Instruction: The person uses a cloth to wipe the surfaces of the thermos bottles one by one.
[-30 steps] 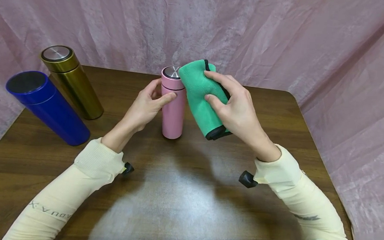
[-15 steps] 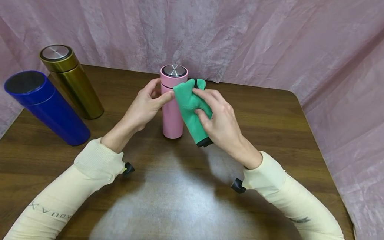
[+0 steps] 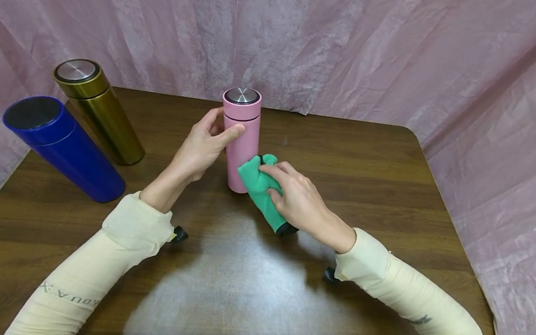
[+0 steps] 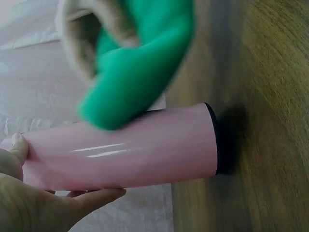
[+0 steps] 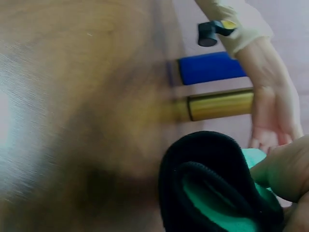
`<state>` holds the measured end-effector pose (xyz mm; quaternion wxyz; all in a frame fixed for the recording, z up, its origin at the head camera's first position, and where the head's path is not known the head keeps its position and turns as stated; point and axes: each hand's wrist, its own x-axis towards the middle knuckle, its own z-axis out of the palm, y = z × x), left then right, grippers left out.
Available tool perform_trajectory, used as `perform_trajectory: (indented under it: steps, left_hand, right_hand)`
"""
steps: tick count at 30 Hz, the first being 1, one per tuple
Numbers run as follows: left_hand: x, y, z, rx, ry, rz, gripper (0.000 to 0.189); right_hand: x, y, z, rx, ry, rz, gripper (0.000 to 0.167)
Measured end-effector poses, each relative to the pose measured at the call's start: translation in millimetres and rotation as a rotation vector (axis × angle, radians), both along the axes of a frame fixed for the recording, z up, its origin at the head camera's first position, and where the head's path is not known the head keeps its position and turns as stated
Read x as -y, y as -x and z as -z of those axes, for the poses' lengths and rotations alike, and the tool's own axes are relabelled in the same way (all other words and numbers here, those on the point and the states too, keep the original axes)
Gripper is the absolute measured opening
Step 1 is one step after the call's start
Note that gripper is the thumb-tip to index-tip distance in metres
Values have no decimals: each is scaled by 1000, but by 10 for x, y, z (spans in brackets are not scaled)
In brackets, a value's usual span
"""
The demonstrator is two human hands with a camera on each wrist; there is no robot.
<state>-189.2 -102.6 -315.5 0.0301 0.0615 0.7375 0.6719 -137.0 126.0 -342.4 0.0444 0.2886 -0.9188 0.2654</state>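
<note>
In the head view a pink thermos bottle (image 3: pixel 243 144) with a steel-topped lid stands upright at the table's back middle. My left hand (image 3: pixel 204 145) grips it around the upper body, thumb across the front. My right hand (image 3: pixel 296 195) pinches a folded green cloth (image 3: pixel 261 193) with black edging, its near end against the lower right side of the bottle. In the left wrist view the cloth (image 4: pixel 130 82) is blurred and overlaps the side of the pink bottle (image 4: pixel 145 150). The cloth's rolled black edge (image 5: pixel 203 140) fills the lower part of the right wrist view.
A blue thermos bottle (image 3: pixel 73 154) and a gold thermos bottle (image 3: pixel 105 120) stand on the left of the brown wooden table (image 3: pixel 366 169). Pink curtains (image 3: pixel 351 49) hang behind and to the right. A small black camera (image 3: pixel 179 235) sticks out at the left cuff.
My right hand has moved the cloth left and down, from beside the lid to the lower side of the pink bottle. My left hand keeps its grip and the bottle stays in place.
</note>
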Motion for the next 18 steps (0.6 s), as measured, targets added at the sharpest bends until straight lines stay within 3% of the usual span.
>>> perform_trajectory:
  steps: [5,9,14,18]
  left_hand:
    - [-3,2,5,7,4,5,61]
    - [-10,2,8,8,15,15,63]
    - [1,-7,18,9,5,1,63]
    - [11,-12,17,1,20,0,64]
  right_hand:
    - [39,-34,117,145,-171,-43,48]
    - [68,-4,137,211,-249,-61,48]
    - [58,68,97,282,-251,-63,47]
    - [-4,107,20,336,-172,-35,47]
